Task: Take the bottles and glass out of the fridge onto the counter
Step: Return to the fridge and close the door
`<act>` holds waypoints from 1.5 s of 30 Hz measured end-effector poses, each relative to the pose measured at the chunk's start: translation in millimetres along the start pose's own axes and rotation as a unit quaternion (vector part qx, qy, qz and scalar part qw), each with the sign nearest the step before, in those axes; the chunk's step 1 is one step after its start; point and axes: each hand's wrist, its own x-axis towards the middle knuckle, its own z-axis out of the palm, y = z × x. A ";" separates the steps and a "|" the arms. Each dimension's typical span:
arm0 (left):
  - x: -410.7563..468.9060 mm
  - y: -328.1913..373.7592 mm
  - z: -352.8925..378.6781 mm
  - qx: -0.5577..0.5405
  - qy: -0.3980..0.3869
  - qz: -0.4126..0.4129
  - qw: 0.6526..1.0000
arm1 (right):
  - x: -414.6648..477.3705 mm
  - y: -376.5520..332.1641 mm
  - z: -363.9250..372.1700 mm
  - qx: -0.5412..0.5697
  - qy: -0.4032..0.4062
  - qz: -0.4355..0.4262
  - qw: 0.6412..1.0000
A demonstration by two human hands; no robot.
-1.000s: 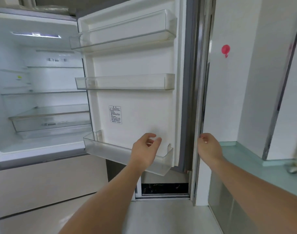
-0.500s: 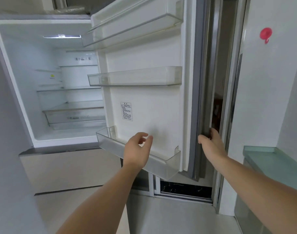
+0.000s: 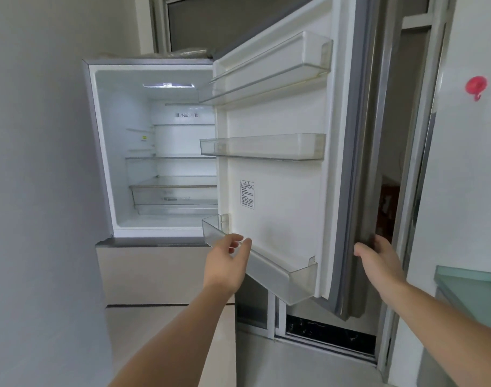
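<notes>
The fridge (image 3: 104, 152) stands open and lit at centre left. I see no bottles or glass on its shelves or in the clear door bins. Its door (image 3: 278, 191) swings out toward me. My right hand (image 3: 378, 261) grips the door's grey outer edge low down. My left hand (image 3: 227, 261) hovers with fingers apart just in front of the lowest door bin (image 3: 283, 277), holding nothing. The pale green counter (image 3: 473, 297) shows at the right edge.
A grey wall (image 3: 38, 191) fills the left side. A white wall with a red suction hook (image 3: 476, 86) is on the right, beside a dark doorway gap. Lower fridge drawers (image 3: 155, 275) are shut. A sliding door track (image 3: 322, 336) runs along the floor.
The view has shifted back and left, so the fridge appears further right and smaller. The door has swung a little. Both hands stay by the door, the right still on its edge.
</notes>
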 end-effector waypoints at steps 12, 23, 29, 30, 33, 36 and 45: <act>-41.3 -10.5 -175.6 -0.001 0.045 0.002 0.999 | -144.9 -63.8 75.9 -0.141 -0.018 -0.104 0.984; -90.7 -16.6 -307.5 0.039 0.123 -0.026 0.991 | -244.1 -136.5 213.4 -0.063 -0.170 -0.153 0.971; -105.3 -23.3 -355.4 0.091 0.109 -0.046 0.989 | -264.9 -154.3 253.0 -0.050 -0.279 -0.132 0.950; -106.0 -24.7 -359.9 0.096 0.107 -0.052 0.988 | -266.9 -154.0 256.3 -0.051 -0.287 -0.131 0.948; -104.5 -29.1 -364.0 0.100 0.105 -0.063 0.987 | -267.7 -151.2 260.9 -0.055 -0.304 -0.130 0.942; -97.0 -32.4 -355.9 0.102 0.083 -0.075 0.989 | -257.6 -147.6 259.8 -0.059 -0.302 -0.130 0.942; -65.8 -41.2 -305.9 0.073 0.009 -0.120 0.990 | -201.4 -128.7 255.7 -0.050 -0.289 -0.087 0.952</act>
